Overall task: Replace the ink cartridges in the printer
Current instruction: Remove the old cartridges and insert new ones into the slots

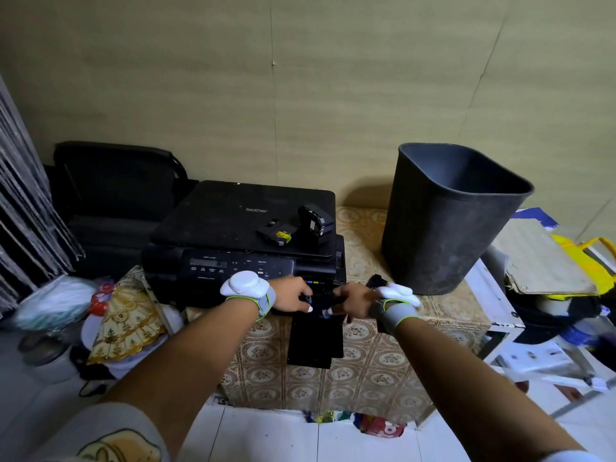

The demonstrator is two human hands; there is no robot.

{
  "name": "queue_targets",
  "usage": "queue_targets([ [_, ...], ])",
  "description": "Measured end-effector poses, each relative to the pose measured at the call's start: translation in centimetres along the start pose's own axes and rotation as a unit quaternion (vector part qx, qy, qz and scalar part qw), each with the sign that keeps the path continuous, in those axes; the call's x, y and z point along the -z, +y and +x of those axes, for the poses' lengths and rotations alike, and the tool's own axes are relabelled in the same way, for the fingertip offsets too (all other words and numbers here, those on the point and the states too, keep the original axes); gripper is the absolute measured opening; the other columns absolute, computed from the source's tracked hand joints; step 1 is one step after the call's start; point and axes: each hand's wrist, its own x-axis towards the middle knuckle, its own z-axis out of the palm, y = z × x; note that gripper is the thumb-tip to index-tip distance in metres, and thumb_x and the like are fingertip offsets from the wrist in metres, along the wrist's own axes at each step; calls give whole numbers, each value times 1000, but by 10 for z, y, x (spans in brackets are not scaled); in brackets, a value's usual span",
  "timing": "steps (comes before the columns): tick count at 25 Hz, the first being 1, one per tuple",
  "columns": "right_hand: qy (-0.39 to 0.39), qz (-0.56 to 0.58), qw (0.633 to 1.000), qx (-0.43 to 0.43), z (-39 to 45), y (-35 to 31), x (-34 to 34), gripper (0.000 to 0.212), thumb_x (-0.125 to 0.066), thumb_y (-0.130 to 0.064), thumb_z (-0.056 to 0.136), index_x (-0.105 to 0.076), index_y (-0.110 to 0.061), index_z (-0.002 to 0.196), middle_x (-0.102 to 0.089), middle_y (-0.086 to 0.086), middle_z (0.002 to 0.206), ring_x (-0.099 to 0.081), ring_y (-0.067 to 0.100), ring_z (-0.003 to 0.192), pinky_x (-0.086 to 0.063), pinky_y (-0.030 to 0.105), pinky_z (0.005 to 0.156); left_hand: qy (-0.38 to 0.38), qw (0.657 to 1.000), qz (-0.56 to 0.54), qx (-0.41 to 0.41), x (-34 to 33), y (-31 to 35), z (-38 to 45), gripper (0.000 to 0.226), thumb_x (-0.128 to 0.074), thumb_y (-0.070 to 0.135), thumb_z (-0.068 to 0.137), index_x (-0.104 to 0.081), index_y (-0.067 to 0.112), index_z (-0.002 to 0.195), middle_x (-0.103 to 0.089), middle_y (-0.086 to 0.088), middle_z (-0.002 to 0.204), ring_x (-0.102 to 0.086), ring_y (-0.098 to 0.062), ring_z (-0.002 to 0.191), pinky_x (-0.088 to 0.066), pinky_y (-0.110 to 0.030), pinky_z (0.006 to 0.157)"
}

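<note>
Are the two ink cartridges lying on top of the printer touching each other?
Apart. The head view shows a strip of the printer lid between the yellow-labelled cartridge and the black cartridge.

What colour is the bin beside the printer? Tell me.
Dark grey, nearly black, plain with no pattern. The bin shows best in the head view.

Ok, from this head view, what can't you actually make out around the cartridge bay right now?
- Cartridge bay, head view: both hands cover it, only a coloured strip shows.
- What the left hand and right hand hold: dark, hidden by fingers.
- Printer panel text: too small.
- Cartridges on lid: labels too small.
- Bin contents: wall hides them.
</note>
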Motion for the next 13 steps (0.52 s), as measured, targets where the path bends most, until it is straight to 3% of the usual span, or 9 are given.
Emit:
queue_targets([
  [2,6,-24,1000,4,1,3,1,28,-66,-24,83,-64,-7,105,-59,3,94,-54,19,88,-45,29,76,3,1000,-13,-1,3,0,0,32,-67,26,87,-68,0,106,-63,-16,90,-55,-20,84,-38,-24,72],
  [4,3,-19,1000,9,1,4,2,27,-65,-23,84,-65,-7,106,-61,4,96,-54,18,90,-43,24,72,1,1000,-28,7,6,-1,0,39,-72,29,82,-69,4,112,-69,-15,101,-63,-25,94,-47,-27,80],
  [6,-1,-28,1000,4,4,6,3,28,-65,-21,84,-65,-8,109,-65,10,105,-54,18,91,-47,27,76,0,999,-39,10,7,-2,0,42,-75,28,80,-69,5,114,-71,-16,110,-65,-28,104,-50,-29,89],
  [9,-3,-25,1000,-5,8,5,1,36,-65,-23,84,-61,-8,117,-64,14,119,-53,17,93,-46,29,83,17,999,-45,16,7,-5,1,39,-74,26,81,-70,3,112,-72,-16,111,-66,-28,104,-50,-27,88],
  [11,1,-17,1000,-6,11,4,-1,40,-66,-24,83,-59,-6,119,-63,13,117,-51,17,94,-45,27,79,29,998,-45,25,7,-6,0,37,-72,25,82,-70,2,111,-72,-15,111,-66,-27,105,-48,-25,85],
  [13,20,-20,1000,-2,12,1,-2,35,-68,-24,82,-60,-5,110,-60,9,101,-50,17,90,-41,26,75,46,996,-59,40,5,-8,0,35,-71,25,83,-71,0,109,-72,-13,111,-65,-26,105,-45,-22,80],
])
